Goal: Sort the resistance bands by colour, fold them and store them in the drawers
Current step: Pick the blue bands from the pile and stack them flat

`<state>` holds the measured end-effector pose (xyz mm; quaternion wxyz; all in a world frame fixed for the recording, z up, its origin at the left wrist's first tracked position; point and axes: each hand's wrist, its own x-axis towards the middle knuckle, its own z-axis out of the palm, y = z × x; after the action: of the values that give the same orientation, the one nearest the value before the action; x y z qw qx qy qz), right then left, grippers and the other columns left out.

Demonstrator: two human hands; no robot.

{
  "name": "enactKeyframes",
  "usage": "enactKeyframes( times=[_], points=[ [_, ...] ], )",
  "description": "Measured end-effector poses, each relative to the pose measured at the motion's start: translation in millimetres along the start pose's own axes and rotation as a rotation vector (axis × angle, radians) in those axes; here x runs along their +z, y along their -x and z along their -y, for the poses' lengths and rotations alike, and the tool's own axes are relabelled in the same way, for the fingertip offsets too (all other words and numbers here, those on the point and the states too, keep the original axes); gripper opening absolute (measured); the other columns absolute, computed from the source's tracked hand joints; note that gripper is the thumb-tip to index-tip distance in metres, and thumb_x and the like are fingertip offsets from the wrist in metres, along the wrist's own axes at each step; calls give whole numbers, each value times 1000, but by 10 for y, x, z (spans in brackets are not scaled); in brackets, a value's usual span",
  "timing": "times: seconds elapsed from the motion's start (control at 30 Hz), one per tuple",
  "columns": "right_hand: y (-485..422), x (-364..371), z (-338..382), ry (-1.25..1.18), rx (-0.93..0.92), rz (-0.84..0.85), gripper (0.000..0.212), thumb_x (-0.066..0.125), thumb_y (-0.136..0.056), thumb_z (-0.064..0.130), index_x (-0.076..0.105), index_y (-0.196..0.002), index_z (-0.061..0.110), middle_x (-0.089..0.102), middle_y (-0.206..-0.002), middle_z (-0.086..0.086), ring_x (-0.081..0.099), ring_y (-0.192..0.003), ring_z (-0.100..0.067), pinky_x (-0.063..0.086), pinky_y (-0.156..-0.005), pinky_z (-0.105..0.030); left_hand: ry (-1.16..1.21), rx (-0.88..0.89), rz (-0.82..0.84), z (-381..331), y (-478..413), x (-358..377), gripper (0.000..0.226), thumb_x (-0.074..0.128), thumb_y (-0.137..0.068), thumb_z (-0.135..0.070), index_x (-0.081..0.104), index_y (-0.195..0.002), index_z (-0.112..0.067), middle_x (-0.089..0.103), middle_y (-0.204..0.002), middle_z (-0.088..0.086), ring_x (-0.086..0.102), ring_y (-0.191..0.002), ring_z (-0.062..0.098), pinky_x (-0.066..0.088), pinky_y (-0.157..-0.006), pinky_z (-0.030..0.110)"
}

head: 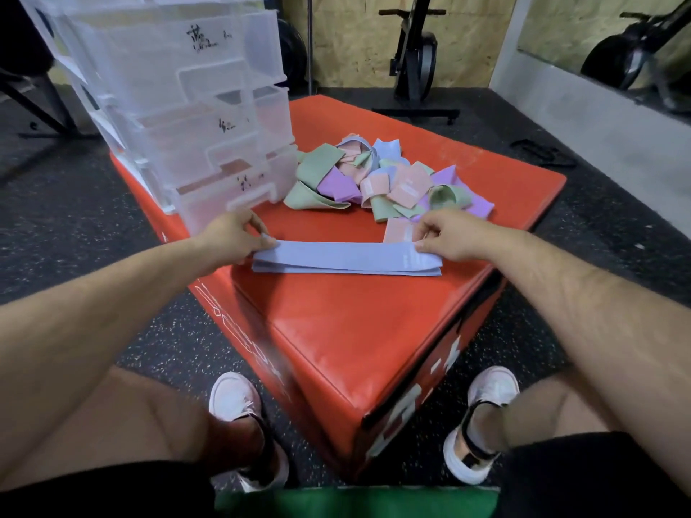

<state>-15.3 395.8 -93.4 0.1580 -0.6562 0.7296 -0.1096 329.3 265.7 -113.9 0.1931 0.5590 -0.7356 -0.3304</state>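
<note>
Blue resistance band [346,257] lay flat and stretched out across the red plyo box [355,330], long axis running 9 to 3 o'clock. Several layers showed along its near edge; could not tell whether this was one band doubled or more than one stacked.

Step in hand, as judged: squaring the blue band ahead of a fold. To do it well:
- line up the long edges first, since the near-edge layers were slightly fanned at the 3 o'clock end;
- carry one end over onto the other, ends meeting flush;
- press the crease flat so the packet fits a drawer;
- keep it off the pink band [398,231] just beside it at 1 o'clock.

Left hand [232,237] was at the 9 o'clock end, thumb and fingertips closed in a pinch on the band's corner, forearm reaching in from 7 o'clock. Right hand [452,237] was at the 3 o'clock end, fingers curled, thumb and fingertips pinching the top layer, forearm in from 5 o'clock. Both wrists were low, near the box top.

Unsorted pile of bands [377,181] (green, purple, pink, blue) sat at 12 o'clock of the blue band. Clear plastic drawer unit [194,117] stood at 10 o'clock, with handwritten labels on its fronts, illegible.
</note>
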Motion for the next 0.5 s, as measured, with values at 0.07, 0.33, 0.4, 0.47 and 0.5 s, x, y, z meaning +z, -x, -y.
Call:
enactKeyframes(
  times=[0.07,0.33,0.4,0.47,0.5],
  points=[
    [13,65,-10,47,-7,-1,5,70,-91,22,68,-94,18,59,-80,13,57,-84,-13,42,-65,-23,-57,24,1,22,5,42,21,81,-82,-21,62,-88,-13,58,-66,4,50,-46,18,39,-35,17],
    [75,133,2,168,-138,-1,26,66,-91,29,68,-115,21,59,-108,8,54,-104,-15,46,-89,-32,-369,284,-42,84,-35,46,25,80,-78,-27,67,-98,-19,54,-101,3,55,-97,22,46,-90,34],
    [112,124,28,140,-179,43,33,69,-88,37,67,-119,27,62,-118,10,54,-113,-14,45,-98,-35,-343,404,45,60,13,75,39,75,-75,-50,70,-107,-28,58,-107,-3,54,-106,17,45,-99,38],
    [146,127,47,151,-179,99,43,73,-83,44,64,-124,33,60,-123,11,53,-115,-11,44,-102,-34,-340,470,156,43,43,145,58,66,-67,-72,68,-114,-39,61,-117,-13,55,-114,11,42,-105,41],
    [157,128,54,168,-173,111,46,73,-82,47,63,-126,35,59,-124,10,53,-115,-11,43,-102,-35,-341,484,205,35,51,184,63,63,-65,-76,66,-118,-41,60,-120,-17,54,-118,8,41,-107,41]
  ],
)
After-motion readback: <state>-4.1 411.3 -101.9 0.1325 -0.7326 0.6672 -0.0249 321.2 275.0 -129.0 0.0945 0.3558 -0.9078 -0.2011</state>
